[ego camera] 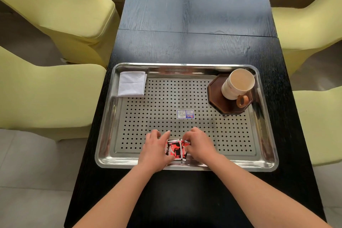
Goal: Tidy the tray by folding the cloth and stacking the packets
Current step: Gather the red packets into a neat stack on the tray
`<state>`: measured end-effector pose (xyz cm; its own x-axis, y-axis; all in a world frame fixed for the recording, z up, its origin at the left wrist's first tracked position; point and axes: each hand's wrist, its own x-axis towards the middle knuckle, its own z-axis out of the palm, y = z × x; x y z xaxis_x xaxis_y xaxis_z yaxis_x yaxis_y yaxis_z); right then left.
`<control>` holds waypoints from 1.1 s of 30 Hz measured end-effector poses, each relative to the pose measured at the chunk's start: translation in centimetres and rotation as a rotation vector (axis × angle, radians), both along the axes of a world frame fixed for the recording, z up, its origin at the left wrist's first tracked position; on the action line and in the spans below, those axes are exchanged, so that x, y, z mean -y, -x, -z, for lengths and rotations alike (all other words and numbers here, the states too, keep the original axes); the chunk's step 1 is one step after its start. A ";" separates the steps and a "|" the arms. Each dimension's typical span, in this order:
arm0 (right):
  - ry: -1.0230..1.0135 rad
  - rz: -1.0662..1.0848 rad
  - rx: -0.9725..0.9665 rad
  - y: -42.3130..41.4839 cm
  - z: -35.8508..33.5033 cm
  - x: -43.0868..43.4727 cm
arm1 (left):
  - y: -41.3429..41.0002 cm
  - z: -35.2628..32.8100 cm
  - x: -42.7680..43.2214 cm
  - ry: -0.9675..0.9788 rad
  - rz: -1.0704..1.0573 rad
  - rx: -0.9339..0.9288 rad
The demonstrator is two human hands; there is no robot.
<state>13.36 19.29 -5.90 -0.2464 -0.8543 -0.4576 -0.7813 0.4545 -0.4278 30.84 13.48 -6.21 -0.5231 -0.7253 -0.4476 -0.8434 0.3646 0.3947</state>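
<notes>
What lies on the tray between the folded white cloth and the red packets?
Nothing: in the head view only bare perforated tray floor lies between the cloth and the packets.

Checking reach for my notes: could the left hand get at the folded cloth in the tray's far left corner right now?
Probably yes: nothing stands between the left hand and the cloth, only bare tray, but it holds the packets now.
</notes>
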 end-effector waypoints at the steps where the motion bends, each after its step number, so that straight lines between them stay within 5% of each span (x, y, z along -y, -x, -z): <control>1: 0.001 0.012 0.006 0.0 0.0 0.0 | -0.2 0.1 0.0 -0.001 -0.017 -0.009; 10: -0.018 0.269 -0.081 -0.1 -0.3 -0.5 | -0.5 0.4 -0.3 0.037 -0.009 -0.007; 33: -0.013 0.341 0.182 -1.3 -0.3 -0.6 | -0.8 0.2 -1.0 0.023 -0.047 -0.062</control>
<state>14.65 19.84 -5.55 -0.4290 -0.7313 -0.5302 -0.4966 0.6812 -0.5378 31.65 14.43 -6.40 -0.5146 -0.7593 -0.3983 -0.8340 0.3352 0.4384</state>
